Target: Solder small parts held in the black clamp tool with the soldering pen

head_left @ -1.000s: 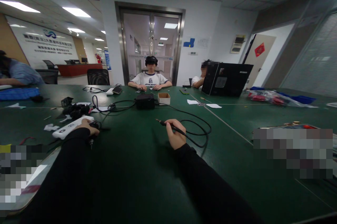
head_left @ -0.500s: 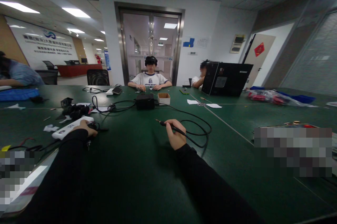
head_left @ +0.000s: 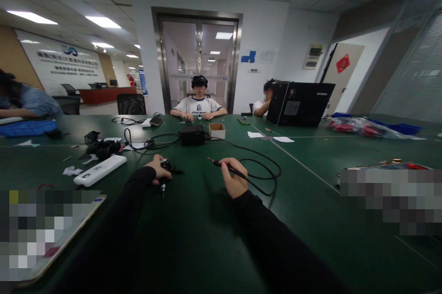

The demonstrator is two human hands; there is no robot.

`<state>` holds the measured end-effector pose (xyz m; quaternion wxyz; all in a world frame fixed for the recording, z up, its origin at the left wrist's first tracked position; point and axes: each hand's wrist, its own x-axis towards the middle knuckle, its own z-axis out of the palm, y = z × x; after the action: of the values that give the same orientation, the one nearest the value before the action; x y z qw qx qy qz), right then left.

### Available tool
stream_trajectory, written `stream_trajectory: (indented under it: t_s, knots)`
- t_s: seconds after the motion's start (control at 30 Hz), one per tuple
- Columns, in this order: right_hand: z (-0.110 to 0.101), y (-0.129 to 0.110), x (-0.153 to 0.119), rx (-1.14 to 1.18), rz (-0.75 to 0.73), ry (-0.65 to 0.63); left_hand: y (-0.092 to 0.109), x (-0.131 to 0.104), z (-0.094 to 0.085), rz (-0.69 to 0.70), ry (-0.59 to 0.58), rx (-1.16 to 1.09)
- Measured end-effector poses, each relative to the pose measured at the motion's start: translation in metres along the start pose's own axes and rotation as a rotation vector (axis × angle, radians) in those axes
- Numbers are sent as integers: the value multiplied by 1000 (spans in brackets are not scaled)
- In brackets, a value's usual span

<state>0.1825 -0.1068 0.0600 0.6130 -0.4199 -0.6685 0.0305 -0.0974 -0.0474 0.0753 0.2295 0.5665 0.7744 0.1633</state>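
Note:
My right hand (head_left: 235, 178) grips a slim black soldering iron (head_left: 217, 163) like a pen, its metal tip pointing left and held above the table. From its back end a black cable (head_left: 276, 172) loops round on the right. My left hand (head_left: 158, 169) is closed round a small black object (head_left: 167, 165) with a metal-tipped part (head_left: 163, 190) sticking out below; the fingers hide much of it, and its kind is unclear. To the left of that hand lies a white power strip (head_left: 101, 171). Beyond both hands stands a black box (head_left: 192, 135) with cables.
Beside the black box is a small open cardboard box (head_left: 217, 131). Dark tangled gear (head_left: 105, 149) and paper scraps lie at left. A tablet-like panel (head_left: 69, 238) is near my left sleeve. A black computer case (head_left: 300, 104) stands far right, and people sit round the green table (head_left: 193, 238).
My left hand has moved right, away from the power strip, carrying the small black object towards the table's middle. The right hand still holds the soldering iron in nearly the same place.

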Motion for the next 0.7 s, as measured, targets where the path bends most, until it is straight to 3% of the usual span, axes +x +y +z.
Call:
stream_trajectory:
  t_s: [0.13, 0.27, 0.47, 0.7]
  knots:
    - [0, 0, 0, 14, 6, 4, 31, -15, 19, 73, -119, -4]
    - [-1, 0, 0, 19, 3, 4, 50, -26, 38, 174, -189, -41]
    - [0, -1, 1, 19, -12, 8, 62, -36, 59, 274, -200, -115]
    - [1, 0, 1, 25, -8, 8, 65, -38, 70, 325, -176, -201]
